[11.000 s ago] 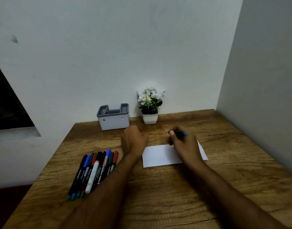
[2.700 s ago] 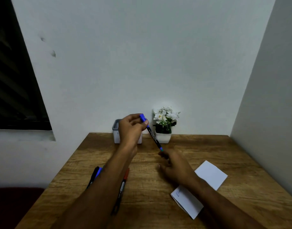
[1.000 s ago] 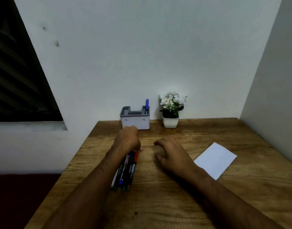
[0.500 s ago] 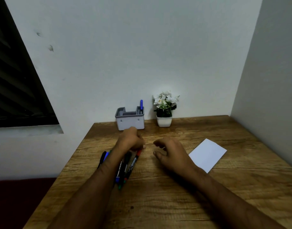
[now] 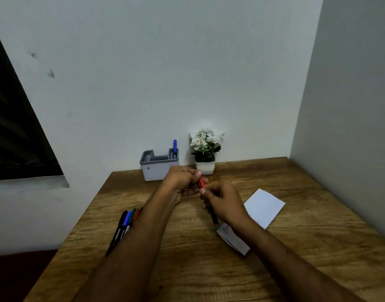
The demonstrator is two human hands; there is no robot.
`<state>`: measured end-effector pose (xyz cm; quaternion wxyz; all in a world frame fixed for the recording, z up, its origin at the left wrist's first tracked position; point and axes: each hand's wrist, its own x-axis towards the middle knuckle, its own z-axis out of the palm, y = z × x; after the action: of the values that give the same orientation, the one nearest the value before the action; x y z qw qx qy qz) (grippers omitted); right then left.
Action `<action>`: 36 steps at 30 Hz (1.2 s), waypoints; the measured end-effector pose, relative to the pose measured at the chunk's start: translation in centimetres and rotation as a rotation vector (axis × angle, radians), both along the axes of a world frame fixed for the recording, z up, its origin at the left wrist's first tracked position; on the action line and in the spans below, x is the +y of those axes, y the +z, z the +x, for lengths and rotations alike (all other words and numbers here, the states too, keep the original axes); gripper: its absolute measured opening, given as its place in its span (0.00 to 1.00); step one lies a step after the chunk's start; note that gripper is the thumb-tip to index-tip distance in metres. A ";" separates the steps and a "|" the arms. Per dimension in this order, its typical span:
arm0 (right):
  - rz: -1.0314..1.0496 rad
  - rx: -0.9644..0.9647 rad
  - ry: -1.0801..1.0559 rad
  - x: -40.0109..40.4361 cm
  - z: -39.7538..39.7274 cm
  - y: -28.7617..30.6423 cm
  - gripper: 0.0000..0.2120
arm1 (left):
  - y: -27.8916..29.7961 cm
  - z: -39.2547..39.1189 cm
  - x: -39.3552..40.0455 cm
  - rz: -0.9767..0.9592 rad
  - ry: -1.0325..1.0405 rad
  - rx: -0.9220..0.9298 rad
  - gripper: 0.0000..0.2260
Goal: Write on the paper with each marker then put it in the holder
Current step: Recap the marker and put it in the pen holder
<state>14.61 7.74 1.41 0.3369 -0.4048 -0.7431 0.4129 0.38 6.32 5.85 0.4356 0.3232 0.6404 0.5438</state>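
Note:
Both hands meet above the middle of the wooden table on one red-capped marker. My left hand pinches its red cap, and my right hand grips its dark barrel, whose lower end sticks out below the palm. The white paper lies to the right of my right hand, partly hidden by the wrist, with faint writing on its near end. A grey holder stands at the back wall with a blue marker upright in it. Several more markers lie at the left, partly under my left forearm.
A small white pot of white flowers stands just right of the holder against the wall. A side wall closes off the table's right edge. The table's left edge drops off beside the loose markers.
My left hand has lifted a red-capped marker off the pile, and my right hand has come up to take its barrel. The two hands now hold it together above the table.

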 end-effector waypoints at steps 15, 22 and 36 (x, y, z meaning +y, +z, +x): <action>-0.362 0.194 -0.066 1.0 4.7 0.1 0.14 | -4.8 0.0 3.4 -0.001 0.173 0.677 0.05; -0.300 0.290 -0.115 1.2 6.3 -0.4 0.05 | -7.3 2.1 4.7 -0.003 0.108 0.994 0.06; -0.322 0.675 -0.090 2.0 8.6 -1.8 0.13 | -8.2 4.0 -1.7 0.301 -0.203 1.182 0.16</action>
<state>23.24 9.74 -0.36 0.5125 -0.3260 -0.4973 0.6195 4.40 4.60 -2.38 0.0065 0.6871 0.6558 0.3128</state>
